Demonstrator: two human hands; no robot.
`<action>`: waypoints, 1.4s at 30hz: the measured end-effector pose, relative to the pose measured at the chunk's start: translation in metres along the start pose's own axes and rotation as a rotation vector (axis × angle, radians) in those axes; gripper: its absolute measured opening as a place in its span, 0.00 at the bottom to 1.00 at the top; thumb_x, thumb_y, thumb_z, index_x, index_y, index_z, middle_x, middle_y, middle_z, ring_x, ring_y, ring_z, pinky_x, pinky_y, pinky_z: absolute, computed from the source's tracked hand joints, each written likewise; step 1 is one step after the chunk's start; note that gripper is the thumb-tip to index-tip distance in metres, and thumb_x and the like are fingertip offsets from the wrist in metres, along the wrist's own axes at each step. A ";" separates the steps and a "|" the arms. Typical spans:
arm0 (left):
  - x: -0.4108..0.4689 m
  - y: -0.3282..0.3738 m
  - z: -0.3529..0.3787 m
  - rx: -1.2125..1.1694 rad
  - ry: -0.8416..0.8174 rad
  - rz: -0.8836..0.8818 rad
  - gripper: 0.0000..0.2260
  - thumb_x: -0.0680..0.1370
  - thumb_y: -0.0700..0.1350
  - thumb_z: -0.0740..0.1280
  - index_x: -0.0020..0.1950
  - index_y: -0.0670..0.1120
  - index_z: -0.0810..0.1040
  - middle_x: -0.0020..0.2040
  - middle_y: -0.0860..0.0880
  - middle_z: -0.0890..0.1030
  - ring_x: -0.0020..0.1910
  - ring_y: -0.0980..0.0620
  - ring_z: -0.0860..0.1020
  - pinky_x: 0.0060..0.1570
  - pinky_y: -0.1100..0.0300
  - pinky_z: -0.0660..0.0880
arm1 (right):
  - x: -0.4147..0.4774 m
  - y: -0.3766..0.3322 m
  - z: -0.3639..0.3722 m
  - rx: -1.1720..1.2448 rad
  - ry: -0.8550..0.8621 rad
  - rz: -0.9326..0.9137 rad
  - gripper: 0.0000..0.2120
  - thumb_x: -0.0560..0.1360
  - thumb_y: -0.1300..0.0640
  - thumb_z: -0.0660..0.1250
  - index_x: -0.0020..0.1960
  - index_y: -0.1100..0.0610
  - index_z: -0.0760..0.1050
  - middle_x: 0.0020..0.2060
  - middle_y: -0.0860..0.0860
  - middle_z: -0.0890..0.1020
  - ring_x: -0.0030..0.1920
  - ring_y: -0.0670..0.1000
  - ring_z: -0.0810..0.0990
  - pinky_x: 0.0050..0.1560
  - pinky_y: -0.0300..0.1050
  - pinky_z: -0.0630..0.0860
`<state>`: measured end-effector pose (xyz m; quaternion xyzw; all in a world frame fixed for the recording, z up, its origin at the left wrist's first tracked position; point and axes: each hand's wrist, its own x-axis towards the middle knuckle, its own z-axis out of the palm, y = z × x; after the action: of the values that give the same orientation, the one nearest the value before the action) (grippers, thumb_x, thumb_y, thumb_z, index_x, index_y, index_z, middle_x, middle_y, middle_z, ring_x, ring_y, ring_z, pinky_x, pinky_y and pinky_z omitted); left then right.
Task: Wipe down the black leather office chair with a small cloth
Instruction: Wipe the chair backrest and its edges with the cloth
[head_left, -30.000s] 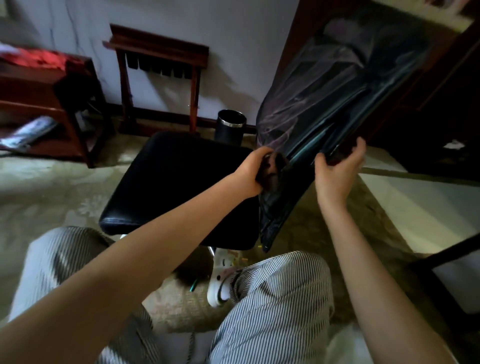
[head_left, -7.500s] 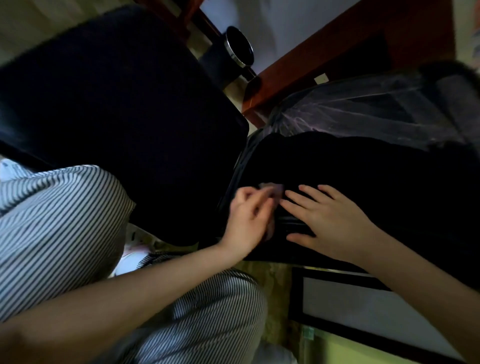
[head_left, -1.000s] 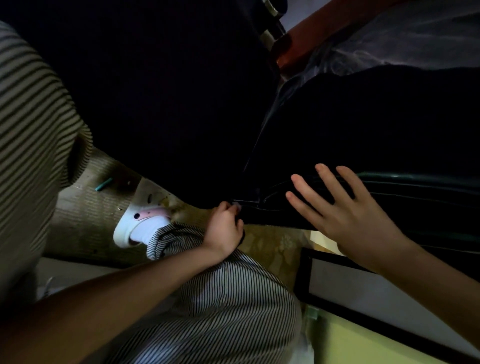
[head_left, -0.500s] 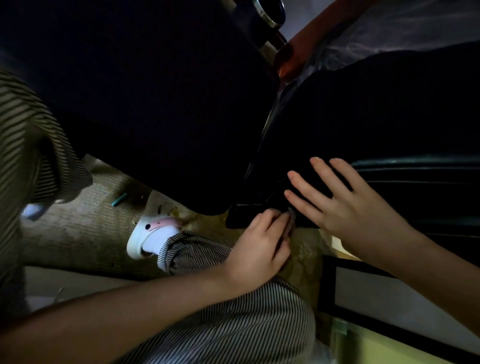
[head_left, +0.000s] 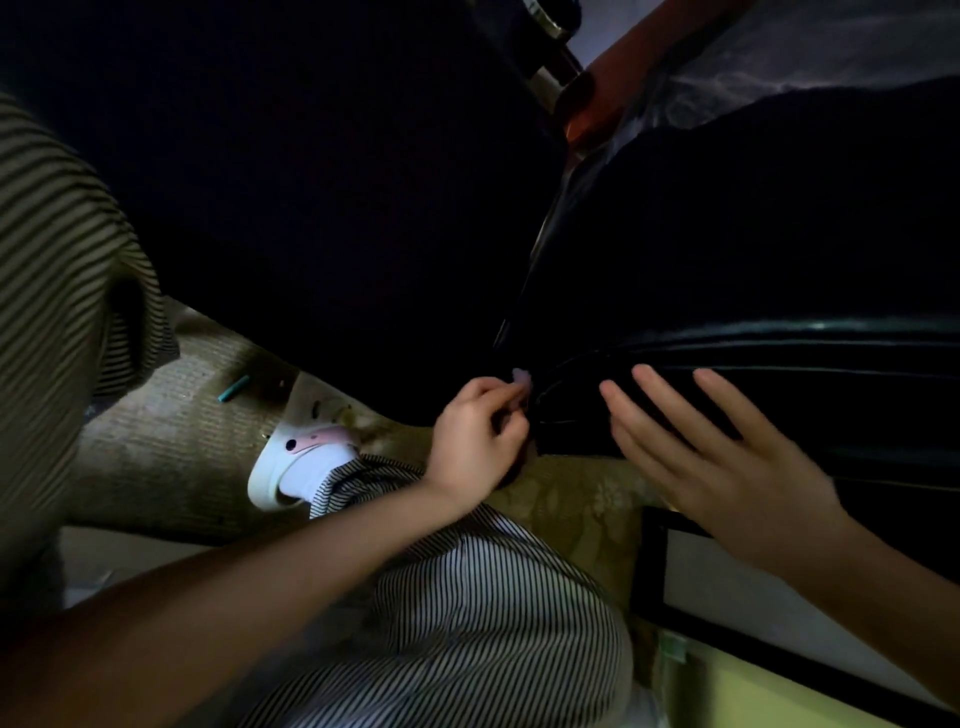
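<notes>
Black leather fills most of what I see: the chair (head_left: 753, 249) lies close under my face, its seat a dark mass to one side and its ribbed, faintly shining back to the other. My left hand (head_left: 478, 436) is curled at the fold where those two parts of the chair meet, fingertips and thumb pinching the small cloth (head_left: 521, 375), of which only a pale wad shows above my knuckles, touching the leather. My right hand (head_left: 727, 457) is spread wide with straight fingers, laid flat on the ridged lower part of the chair back, just beside the cloth. Below the chair's edge my knee in striped trousers (head_left: 457, 623) bends up, and under the seat my white and pink shoe (head_left: 296, 462) stands on the beige carpet (head_left: 171, 457). A short teal stick (head_left: 234, 388) lies on the carpet near that shoe; I cannot tell what it is. Beyond the chair's far side runs a strip of reddish wood (head_left: 597, 98).
</notes>
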<state>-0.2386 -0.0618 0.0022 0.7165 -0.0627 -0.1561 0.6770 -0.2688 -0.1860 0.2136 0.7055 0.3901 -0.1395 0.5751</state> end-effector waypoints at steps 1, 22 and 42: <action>0.001 0.003 0.001 -0.006 -0.011 0.019 0.14 0.74 0.39 0.66 0.60 0.42 0.79 0.54 0.47 0.78 0.53 0.52 0.76 0.54 0.67 0.69 | -0.002 0.001 0.003 0.019 0.039 -0.011 0.18 0.80 0.63 0.47 0.67 0.64 0.64 0.71 0.60 0.61 0.71 0.65 0.52 0.73 0.63 0.40; 0.025 -0.013 -0.001 0.717 -0.398 0.043 0.14 0.77 0.45 0.63 0.61 0.42 0.75 0.59 0.45 0.75 0.59 0.46 0.72 0.51 0.54 0.73 | 0.008 0.008 0.005 0.147 0.264 -0.054 0.27 0.81 0.64 0.41 0.53 0.64 0.80 0.59 0.58 0.74 0.67 0.62 0.61 0.72 0.58 0.46; -0.016 0.027 0.005 -0.083 -0.081 -0.240 0.14 0.76 0.41 0.65 0.61 0.42 0.78 0.60 0.47 0.78 0.59 0.50 0.75 0.56 0.70 0.64 | 0.013 0.003 0.001 0.367 0.341 0.005 0.33 0.81 0.67 0.40 0.42 0.60 0.84 0.48 0.54 0.84 0.56 0.56 0.69 0.56 0.52 0.65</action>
<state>-0.2517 -0.0639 0.0307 0.6832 0.0026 -0.2672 0.6796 -0.2578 -0.1821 0.2074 0.8124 0.4478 -0.0853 0.3635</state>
